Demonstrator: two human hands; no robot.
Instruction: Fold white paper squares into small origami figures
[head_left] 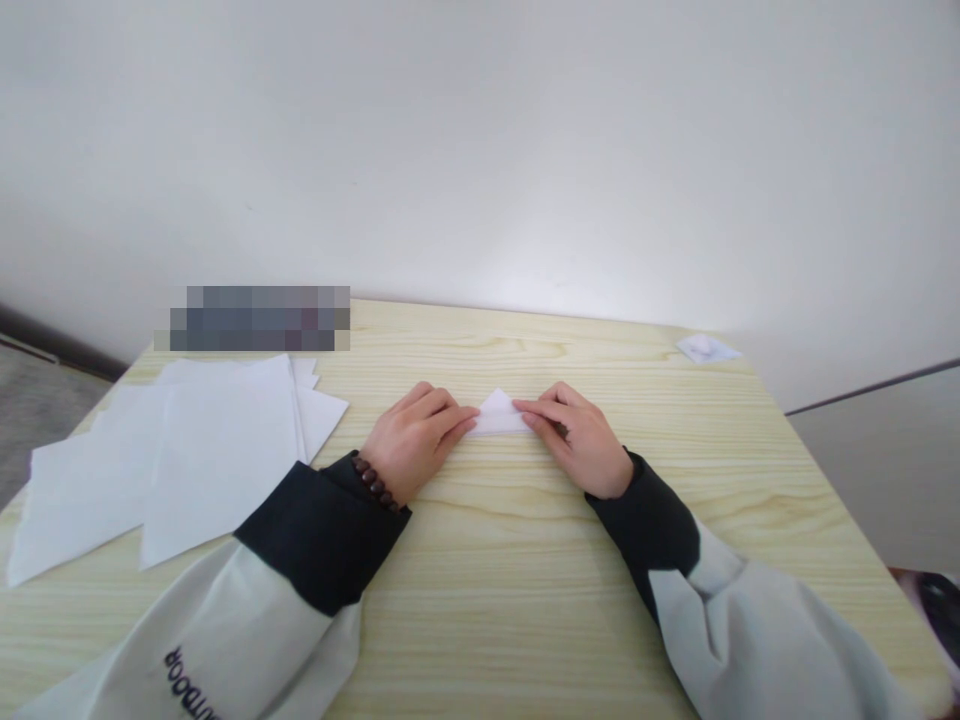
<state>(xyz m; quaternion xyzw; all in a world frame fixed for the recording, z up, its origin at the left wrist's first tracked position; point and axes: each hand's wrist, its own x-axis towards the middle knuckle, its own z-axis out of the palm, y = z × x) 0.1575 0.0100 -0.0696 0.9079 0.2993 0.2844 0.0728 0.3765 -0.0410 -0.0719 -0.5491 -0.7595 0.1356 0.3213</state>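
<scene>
A small folded white paper (499,413) lies flat near the middle of the light wooden table (525,560). My left hand (412,440) rests on the table with its fingers together, fingertips pressing the paper's left end. My right hand (577,440) mirrors it, fingers extended and pressing the paper's right end. Both palms face down. A brown bead bracelet (375,483) sits on my left wrist.
A loose stack of white paper sheets (172,455) spreads over the table's left side. A small folded white paper piece (706,348) lies at the far right corner. A white wall stands behind the table; a blurred patch sits at the back left.
</scene>
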